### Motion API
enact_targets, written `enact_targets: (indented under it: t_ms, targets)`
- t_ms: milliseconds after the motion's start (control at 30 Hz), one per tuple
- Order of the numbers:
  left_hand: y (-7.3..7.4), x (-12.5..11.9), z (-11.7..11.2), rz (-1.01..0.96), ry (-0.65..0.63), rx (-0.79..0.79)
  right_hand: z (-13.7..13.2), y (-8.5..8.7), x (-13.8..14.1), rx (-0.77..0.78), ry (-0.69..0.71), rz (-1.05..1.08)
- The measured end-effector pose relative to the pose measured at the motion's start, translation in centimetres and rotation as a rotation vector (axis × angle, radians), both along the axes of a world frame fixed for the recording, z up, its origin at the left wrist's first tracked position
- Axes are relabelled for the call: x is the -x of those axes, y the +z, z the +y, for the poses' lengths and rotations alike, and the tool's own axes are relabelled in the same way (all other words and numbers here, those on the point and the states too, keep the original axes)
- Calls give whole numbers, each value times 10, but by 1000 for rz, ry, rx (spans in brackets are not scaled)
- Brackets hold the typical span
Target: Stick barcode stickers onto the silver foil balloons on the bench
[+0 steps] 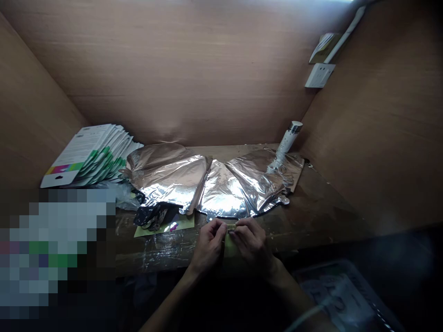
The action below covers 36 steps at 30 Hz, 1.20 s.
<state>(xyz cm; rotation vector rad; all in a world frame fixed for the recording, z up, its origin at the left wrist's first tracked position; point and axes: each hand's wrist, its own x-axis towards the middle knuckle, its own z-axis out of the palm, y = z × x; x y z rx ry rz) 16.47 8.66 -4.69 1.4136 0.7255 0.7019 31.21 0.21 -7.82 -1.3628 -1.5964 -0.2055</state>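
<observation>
Green strip (230,245) points down between hands (251,244)

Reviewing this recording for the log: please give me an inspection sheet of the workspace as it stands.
Surface: worn wooden bench.
Job's things: small yellow-green strip, pinched between both hands; flat silver foil balloons lie just beyond.
Clutter: stack of packaged cards, black plastic bundle beside a yellow-green sheet, white flask with a metal cap among the foil.
Hands: left hand and right hand both hold the strip.
Cables: white conduit high on the right wall.
Surroundings: plywood walls, wall socket, grey tray at lower right; lower left is pixelated.
</observation>
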Motion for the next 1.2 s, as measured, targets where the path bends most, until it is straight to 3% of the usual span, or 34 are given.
enact_targets:
  t_ms: [200, 333, 467, 567, 667, 933, 1067, 1200]
  targets:
    - [-2, 0, 3, -11, -18, 10, 2, -3, -4, 61, -42, -147]
    - [-2, 0, 4, -25, -33, 48, 2, -7, -8, 4, -11, -231]
    - [-1, 1, 5, -10, -29, 85, 0, -6, -7, -21, 43, -152]
    - [-2, 2, 6, -13, -38, 65, 1, -2, -5, 54, 78, -15]
    - [-5, 3, 7, -19, -44, 58, 3, -1, -5, 109, 93, -24]
    - [-6, 3, 2, -9, -4, 102, 2, -13, -9, -118, 114, -185]
    - [-7, 4, 3, -42, 4, 86, 4, -7, -8, -4, 98, -66]
    - [-6, 8, 6, -118, -163, 98, 4, -3, -10, 116, 75, 46]
